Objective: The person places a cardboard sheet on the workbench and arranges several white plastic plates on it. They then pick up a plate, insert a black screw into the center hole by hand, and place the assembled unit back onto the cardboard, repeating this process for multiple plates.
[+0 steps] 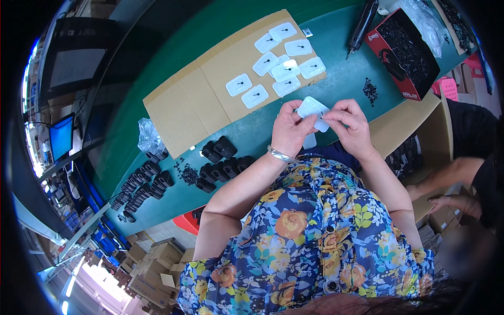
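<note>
My left hand (290, 132) grips a white rounded rectangular plate (311, 107) by its edge, thumb on top, above the table's near edge. The fingers of my right hand (349, 125) are pinched together at the plate's right side. Something small and dark shows at those fingertips, too small to make out. Just below my hands lies another white plate (310, 141), partly hidden. Beyond them, several similar white plates (255, 96), each with a small black piece in the middle, lie on a flat cardboard sheet (199, 94); a few overlap.
On the green table (336, 68) are a black pen-shaped tool (362, 26), a red box of small black parts (404, 52), loose black pieces (370, 92) and rows of black housings (142, 184). At right, another person's hands (446, 202) are beside an open carton (415, 126).
</note>
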Motion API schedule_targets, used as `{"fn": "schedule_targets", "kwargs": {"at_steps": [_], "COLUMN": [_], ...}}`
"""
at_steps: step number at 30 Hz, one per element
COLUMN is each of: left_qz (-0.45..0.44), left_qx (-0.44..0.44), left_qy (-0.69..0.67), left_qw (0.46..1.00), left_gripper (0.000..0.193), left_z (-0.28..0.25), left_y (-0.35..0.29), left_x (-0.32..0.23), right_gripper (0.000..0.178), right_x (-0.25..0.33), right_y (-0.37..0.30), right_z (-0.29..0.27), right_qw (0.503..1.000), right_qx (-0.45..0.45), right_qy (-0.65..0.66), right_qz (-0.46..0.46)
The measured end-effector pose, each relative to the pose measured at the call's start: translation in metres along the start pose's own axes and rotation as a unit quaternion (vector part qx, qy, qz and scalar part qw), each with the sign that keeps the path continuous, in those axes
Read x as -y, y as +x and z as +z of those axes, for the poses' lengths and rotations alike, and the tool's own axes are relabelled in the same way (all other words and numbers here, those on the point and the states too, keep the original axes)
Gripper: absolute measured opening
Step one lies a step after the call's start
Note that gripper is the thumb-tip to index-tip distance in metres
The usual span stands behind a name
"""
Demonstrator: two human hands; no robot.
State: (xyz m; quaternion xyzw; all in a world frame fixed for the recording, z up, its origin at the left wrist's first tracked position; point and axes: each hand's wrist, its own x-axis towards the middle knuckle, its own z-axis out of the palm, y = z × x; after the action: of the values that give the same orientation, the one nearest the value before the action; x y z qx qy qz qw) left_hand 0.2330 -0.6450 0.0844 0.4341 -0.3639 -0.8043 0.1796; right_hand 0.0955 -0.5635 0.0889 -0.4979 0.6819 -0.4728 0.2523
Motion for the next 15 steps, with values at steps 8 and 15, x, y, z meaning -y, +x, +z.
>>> {"fn": "schedule_targets", "kwargs": {"at_steps": [8, 15], "left_qz": [0.031, 0.05], "left_qx": [0.024, 0.04], "left_qy": [0.008, 0.021], "left_qw": [0.999, 0.998], "left_gripper": [0.03, 0.029], "left_z": [0.002, 0.0], "left_y": [-0.006, -0.01], "left_x": [0.001, 0.001], "right_gripper": [0.014, 0.008], "right_x": [0.002, 0.025], "right_y": [0.003, 0.006], "right_z": [-0.007, -0.009], "right_qw": [0.996, 0.991], "right_qx": [0.073, 0.058], "right_qy": [-0.041, -0.076], "right_qz": [0.013, 0.089]}}
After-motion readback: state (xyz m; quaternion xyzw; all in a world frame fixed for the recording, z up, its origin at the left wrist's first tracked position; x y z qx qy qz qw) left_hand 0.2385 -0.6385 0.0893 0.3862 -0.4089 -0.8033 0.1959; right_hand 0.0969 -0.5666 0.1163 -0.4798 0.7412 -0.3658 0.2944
